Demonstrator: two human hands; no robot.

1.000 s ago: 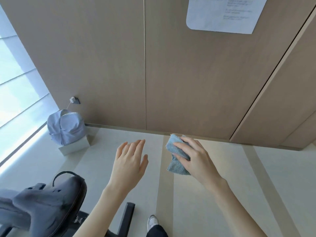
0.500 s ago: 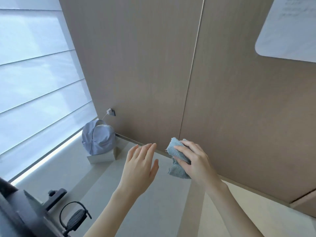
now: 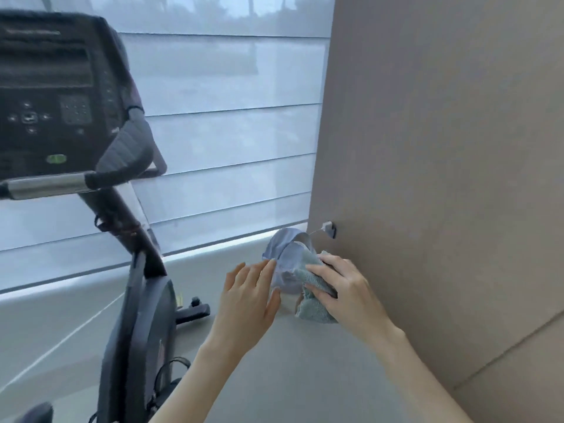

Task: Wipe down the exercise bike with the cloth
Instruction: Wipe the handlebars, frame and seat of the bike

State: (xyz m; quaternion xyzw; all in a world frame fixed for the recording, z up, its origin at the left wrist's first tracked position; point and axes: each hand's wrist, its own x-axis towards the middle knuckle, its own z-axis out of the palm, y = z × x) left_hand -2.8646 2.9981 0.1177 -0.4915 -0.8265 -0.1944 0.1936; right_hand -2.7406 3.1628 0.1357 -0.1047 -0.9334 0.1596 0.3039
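Both hands reach forward, a little apart. The right hand [image 3: 345, 288] grips the crumpled blue-green terry cloth [image 3: 314, 309]; the left hand [image 3: 247, 303] is open, fingers straight, holding nothing. The dark grey exercise bike [image 3: 137, 315] stands to their left, nearer the left hand. Its mast slants up-left to the black console [image 3: 52, 96]. Nothing appears to stand between. A pale blue fabric bag [image 3: 283, 248] sits beyond, by the beige wall [image 3: 442, 148].

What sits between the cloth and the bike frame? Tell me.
Head view: the open left hand, between the cloth in the right hand and the exercise bike; otherwise bare floor.
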